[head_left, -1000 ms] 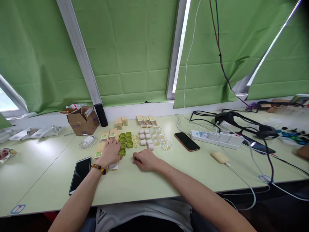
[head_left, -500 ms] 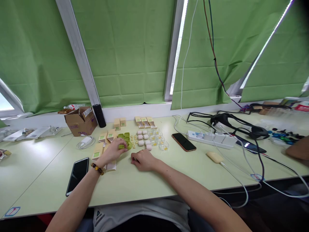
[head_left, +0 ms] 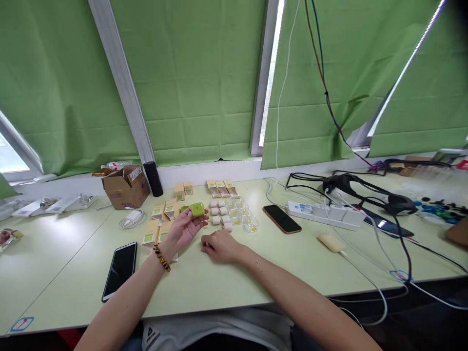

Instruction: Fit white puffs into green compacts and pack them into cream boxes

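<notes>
My left hand (head_left: 185, 229) is raised palm-up over the small parts and pinches a small green rounded case (head_left: 198, 209) between thumb and fingers. Curled on the tabletop, my right hand (head_left: 220, 246) rests just in front of the pale pink blocks (head_left: 222, 211), with no object visible in it. To the right of those blocks stand rows of clear plastic cups (head_left: 242, 212) with yellow bits inside. Open tan cardboard boxes (head_left: 150, 232) with green labels lie beside and partly behind my left hand, which hides some green pieces.
A phone (head_left: 120, 270) lies at left, another phone (head_left: 282, 219) at right. Beyond it are a white power strip (head_left: 323, 214), a black headset (head_left: 365, 192) and loose cables. A cardboard carton (head_left: 126, 187) and a black cylinder (head_left: 153, 179) stand at the back.
My left hand has lifted a green case from the group of green pieces and turned palm-up. My right hand stays curled on the table. The view has shifted slightly.
</notes>
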`<state>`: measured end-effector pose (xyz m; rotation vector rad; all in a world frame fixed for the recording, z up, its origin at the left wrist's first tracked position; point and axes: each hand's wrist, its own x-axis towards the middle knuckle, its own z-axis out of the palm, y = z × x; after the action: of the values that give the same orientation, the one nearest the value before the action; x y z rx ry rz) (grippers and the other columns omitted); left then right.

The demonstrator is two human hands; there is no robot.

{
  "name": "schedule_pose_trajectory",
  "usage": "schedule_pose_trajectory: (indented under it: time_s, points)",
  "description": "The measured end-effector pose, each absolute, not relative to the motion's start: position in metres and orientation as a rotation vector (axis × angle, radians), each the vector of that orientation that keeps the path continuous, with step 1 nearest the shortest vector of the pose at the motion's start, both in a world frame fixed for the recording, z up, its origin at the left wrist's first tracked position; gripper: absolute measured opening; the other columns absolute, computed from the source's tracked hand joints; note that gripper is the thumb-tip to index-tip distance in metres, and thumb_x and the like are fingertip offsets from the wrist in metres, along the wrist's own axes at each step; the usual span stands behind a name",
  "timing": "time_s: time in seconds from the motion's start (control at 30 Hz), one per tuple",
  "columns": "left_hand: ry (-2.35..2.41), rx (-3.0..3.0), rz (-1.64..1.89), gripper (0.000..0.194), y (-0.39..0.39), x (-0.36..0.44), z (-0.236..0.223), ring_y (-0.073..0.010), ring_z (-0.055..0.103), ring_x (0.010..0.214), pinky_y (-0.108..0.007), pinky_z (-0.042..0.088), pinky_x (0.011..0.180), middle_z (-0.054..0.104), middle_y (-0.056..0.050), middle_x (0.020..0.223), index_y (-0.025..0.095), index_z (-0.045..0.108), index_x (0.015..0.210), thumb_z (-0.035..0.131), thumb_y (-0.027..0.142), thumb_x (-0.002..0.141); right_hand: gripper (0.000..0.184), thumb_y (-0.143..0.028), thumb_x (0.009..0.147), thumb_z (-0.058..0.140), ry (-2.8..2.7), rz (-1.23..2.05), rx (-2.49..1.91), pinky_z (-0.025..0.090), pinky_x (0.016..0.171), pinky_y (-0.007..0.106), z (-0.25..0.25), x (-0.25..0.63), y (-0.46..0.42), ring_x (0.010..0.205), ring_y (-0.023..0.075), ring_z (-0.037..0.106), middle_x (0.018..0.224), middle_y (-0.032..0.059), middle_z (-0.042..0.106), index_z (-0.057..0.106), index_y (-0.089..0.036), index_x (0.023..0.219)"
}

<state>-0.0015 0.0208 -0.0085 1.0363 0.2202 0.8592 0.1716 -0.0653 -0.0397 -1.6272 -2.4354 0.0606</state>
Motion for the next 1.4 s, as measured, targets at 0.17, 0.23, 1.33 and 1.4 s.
schedule_pose_trajectory:
  time_s: [0.17, 0.23, 1.33, 1.4]
  points:
    - [0.243, 1.034, 0.864, 0.034, 0.023, -0.002, -0.024, -0.0268, 0.074, 0.106, -0.044, 0.056, 0.097, 0.074, -0.014, 0.117, 0.019, 0.061, 0.117, 0.075, 0.036, 0.091, 0.015, -0.03, 0.097, 0.06, -2.245, 0.119, -1.567, 0.035, 0.065, 0.026, -0.042, 0.176, -0.062, 0.072, 0.017, 0.066, 0.083, 0.0042, 0.078, 0.072, -0.02, 0.096]
    - [0.237, 1.029, 0.904, 0.033, 0.02, -0.001, -0.025, -0.0283, 0.073, 0.11, -0.048, 0.054, 0.102, 0.074, -0.013, 0.117, 0.02, 0.06, 0.115, 0.075, 0.037, 0.091, 0.016, -0.029, 0.098, 0.057, -2.073, 0.165, -1.54, 0.038, 0.065, 0.025, -0.043, 0.18, -0.059, 0.068, 0.0157, 0.064, 0.078, 0.0026, 0.075, 0.07, -0.02, 0.095]
    - [0.444, 1.584, 1.355, 0.048, 0.002, 0.008, -0.032, -0.0273, 0.062, 0.118, -0.04, 0.05, 0.102, 0.066, -0.01, 0.124, 0.023, 0.071, 0.113, 0.091, 0.022, 0.068, 0.04, -0.03, 0.086, 0.071, -1.51, 0.412, -1.025, 0.057, 0.069, 0.027, -0.039, 0.177, -0.06, 0.099, 0.02, 0.065, 0.114, 0.0073, 0.069, 0.06, -0.026, 0.124]
    - [0.437, 1.599, 1.356, 0.049, 0.001, 0.008, -0.031, -0.0277, 0.062, 0.119, -0.04, 0.049, 0.103, 0.066, -0.01, 0.126, 0.023, 0.072, 0.114, 0.092, 0.023, 0.069, 0.04, -0.031, 0.086, 0.072, -1.515, 0.394, -1.034, 0.057, 0.069, 0.027, -0.039, 0.177, -0.06, 0.1, 0.0202, 0.064, 0.115, 0.0078, 0.069, 0.061, -0.026, 0.124]
